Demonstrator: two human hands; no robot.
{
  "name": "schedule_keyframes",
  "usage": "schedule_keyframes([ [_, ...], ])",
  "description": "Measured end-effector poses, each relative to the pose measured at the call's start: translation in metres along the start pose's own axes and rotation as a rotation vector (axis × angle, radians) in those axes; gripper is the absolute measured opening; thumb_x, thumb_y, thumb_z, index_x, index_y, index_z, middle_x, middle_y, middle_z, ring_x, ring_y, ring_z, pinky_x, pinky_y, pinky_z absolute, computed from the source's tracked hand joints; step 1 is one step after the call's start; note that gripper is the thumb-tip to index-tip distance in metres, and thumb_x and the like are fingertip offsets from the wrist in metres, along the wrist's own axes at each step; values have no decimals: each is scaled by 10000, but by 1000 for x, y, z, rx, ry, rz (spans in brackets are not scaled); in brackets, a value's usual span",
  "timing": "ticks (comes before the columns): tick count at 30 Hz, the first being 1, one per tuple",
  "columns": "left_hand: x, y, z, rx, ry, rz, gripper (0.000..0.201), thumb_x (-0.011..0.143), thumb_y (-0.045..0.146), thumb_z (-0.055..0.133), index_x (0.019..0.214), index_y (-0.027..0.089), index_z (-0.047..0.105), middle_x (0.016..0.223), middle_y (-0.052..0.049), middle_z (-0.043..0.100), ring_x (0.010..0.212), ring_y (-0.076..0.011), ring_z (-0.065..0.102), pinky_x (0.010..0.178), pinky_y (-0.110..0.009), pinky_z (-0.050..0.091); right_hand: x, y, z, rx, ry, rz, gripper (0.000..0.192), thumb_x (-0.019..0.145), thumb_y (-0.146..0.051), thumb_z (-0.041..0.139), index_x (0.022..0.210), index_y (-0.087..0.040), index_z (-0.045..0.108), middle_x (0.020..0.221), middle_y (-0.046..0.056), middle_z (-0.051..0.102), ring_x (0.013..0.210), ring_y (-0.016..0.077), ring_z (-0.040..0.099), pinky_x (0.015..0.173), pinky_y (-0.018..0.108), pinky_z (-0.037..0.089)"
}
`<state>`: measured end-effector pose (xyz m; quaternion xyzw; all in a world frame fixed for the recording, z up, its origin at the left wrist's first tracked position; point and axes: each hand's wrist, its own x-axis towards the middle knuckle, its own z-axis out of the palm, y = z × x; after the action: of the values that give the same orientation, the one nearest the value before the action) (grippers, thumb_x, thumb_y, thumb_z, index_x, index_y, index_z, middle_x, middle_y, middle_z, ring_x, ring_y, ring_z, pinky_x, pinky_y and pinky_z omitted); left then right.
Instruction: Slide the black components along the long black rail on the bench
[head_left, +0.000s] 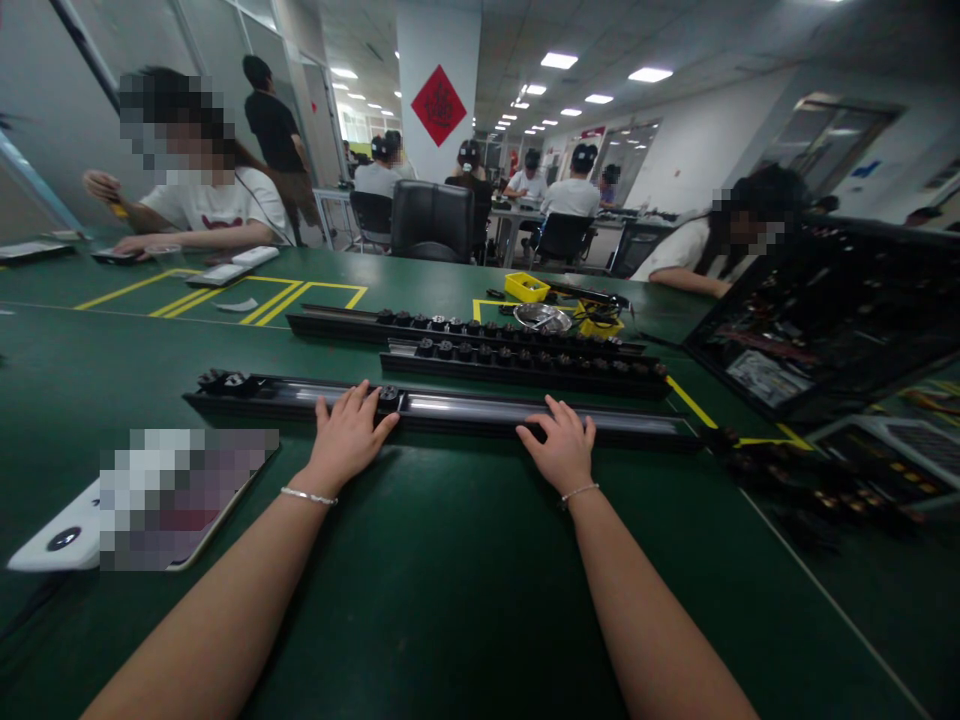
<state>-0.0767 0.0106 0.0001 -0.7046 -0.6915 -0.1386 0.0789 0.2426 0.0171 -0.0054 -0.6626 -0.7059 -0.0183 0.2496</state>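
Both hands are resting on the nearest black rail (480,410), which is lying left to right across the green bench (450,580). Left hand (346,437) is lying flat, fingers spread, grip apart, with the fingertips touching a small black knob (388,397) seated on the rail. Right hand (561,448) is lying palm down further right, fingers loosely spread on the rail's near edge, grip apart and clamped on nothing. Each wrist is wearing a thin bracelet. A cluster of black knobs (225,381) is sitting at the rail's left end. 2 more rails (495,350) are lying just beyond, both carrying rows of black knobs. A white device (67,535) is lying near left. Yellow trays (526,287) and a metal dish (542,317) are sitting further back. Other people are sitting at the far side.
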Motion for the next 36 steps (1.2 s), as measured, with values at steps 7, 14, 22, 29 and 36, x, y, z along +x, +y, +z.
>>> schedule_keyframes([
  [7,-1,2,3,-76,72,-1,576,880,518,298,1275,136,468,1402,-178,433,1315,-319,354,1063,-635,187,0,0,0,2,0,2,334,816,-514,497,885,-246,684,1378,83,469,1292,283,341,1038,587,135],
  [14,0,2,6,-82,80,25,530,873,496,339,1222,124,485,1363,-165,478,1324,-307,343,1071,-605,208,0,0,0,-7,-3,7,342,813,-518,501,882,-236,682,1380,85,467,1290,282,342,1037,580,146],
  [22,0,0,7,-108,55,44,547,872,501,340,1264,139,458,1383,-168,456,1319,-307,349,1069,-619,190,0,1,0,-22,-4,-7,362,826,-528,479,873,-226,673,1379,93,467,1286,283,346,1031,571,159],
  [29,1,-1,8,-32,69,56,582,855,521,345,1282,147,473,1382,-154,452,1339,-334,295,1074,-587,210,1,1,3,-28,13,-20,381,849,-522,443,893,-208,655,1364,102,485,1271,279,363,1026,536,189],
  [36,-4,10,12,29,96,31,676,848,530,331,1285,26,439,1231,-239,544,1216,-358,443,1052,-546,259,1,2,4,-51,19,-26,388,848,-534,440,876,-209,650,1361,99,491,1238,276,397,1006,505,220],
])
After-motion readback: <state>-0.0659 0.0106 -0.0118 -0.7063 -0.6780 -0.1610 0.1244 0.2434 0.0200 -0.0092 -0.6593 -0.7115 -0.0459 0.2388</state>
